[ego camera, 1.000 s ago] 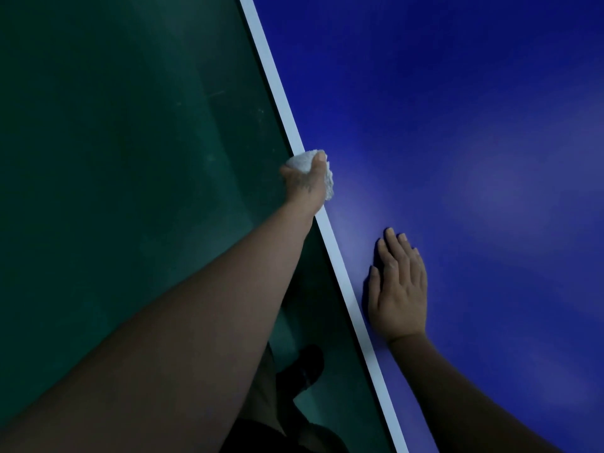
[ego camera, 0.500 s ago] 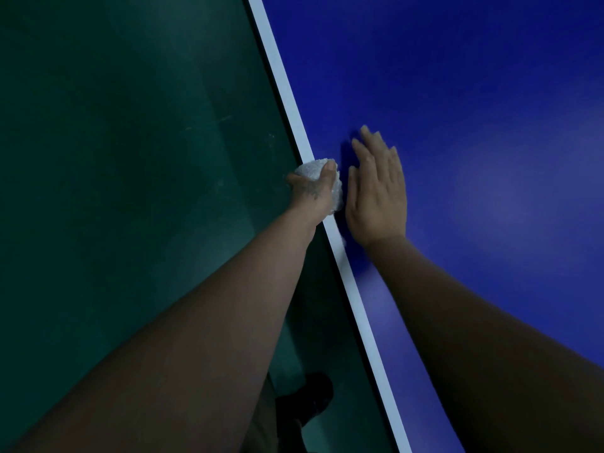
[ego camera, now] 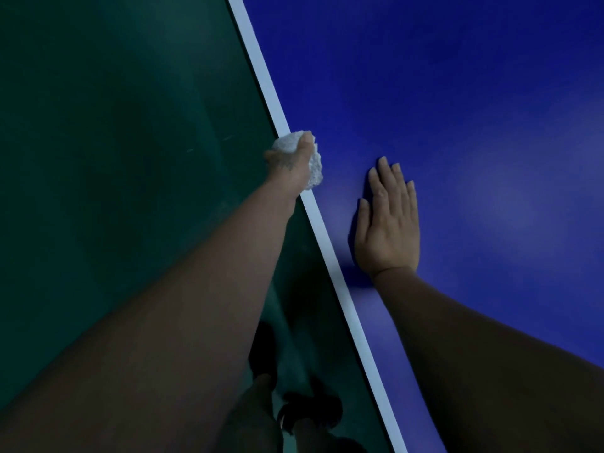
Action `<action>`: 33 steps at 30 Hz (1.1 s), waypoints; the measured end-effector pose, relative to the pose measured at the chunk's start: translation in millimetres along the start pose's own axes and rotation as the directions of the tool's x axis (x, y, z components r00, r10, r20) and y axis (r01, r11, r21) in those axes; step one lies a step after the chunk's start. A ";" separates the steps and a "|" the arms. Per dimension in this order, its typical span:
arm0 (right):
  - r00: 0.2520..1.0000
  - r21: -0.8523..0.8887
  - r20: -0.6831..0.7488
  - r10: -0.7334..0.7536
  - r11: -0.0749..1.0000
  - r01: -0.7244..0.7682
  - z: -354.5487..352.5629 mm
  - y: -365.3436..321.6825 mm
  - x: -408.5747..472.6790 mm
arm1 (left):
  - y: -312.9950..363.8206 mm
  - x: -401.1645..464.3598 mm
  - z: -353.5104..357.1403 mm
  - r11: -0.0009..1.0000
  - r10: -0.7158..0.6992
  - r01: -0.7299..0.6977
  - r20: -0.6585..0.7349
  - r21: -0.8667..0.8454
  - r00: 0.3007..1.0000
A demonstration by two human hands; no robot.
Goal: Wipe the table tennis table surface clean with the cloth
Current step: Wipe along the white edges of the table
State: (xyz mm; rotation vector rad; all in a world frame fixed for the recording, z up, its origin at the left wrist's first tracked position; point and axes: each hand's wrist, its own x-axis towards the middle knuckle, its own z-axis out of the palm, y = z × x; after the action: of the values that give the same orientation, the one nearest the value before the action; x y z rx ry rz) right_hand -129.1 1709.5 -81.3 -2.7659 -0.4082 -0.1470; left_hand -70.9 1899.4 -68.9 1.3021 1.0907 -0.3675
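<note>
The left hand (ego camera: 291, 165) clenches a wadded white cloth (ego camera: 312, 165) at centre frame, pressing it on the white edge line (ego camera: 330, 253) of the blue surface (ego camera: 457, 93), which fills the right of the frame. The fingers curl over the top of the wad, and cloth bulges out above and to the right of the knuckles. The right hand (ego camera: 389, 223) lies flat on the blue, palm down, fingers straight and together, just right of the line and lower in the frame than the cloth; it grasps nothing and looks to be bracing the body

The cloth appears soft, light and easily crushed, probably a textured rag or paper towel; it should take whatever shape the hand gives it. Held as a ball it offers only a small contact patch, so a wide sweep may want it spread under a flat palm. The surface looks hard and smooth, so the cloth should slide freely

The dark green floor (ego camera: 114, 158) fills the left of the frame, with dark shoes (ego camera: 310, 416) at the bottom
</note>
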 end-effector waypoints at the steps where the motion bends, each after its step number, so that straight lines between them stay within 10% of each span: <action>1: 1.000 -0.002 0.002 0.002 1.000 -0.002 0.4 0.5 -0.3 | 4.7 5.1 -1.6 1.000 0.009 -0.009 0.002 0.003 1.000; 14: 1.000 -0.030 0.026 0.001 1.000 0.000 0.5 2.0 -1.8 | 2.7 -14.1 12.0 0.982 0.096 -0.118 -0.150 -0.145 0.984; 22: 0.999 -0.032 0.048 0.008 0.999 -0.006 1.5 4.6 0.2 | -74.7 -84.1 19.8 0.991 0.085 -0.083 -0.017 0.107 0.996; 33: 1.000 -0.027 0.015 -0.020 0.999 0.020 3.5 3.3 -0.5 | 58.2 22.5 -10.2 0.991 0.098 -0.094 -0.041 0.091 0.994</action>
State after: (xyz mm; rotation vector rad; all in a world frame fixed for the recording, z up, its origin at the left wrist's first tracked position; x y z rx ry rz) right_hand -128.4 1707.6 -85.8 -2.7915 -0.4409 -0.1385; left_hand -20.3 1933.2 -51.8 1.4426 1.0554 -0.3188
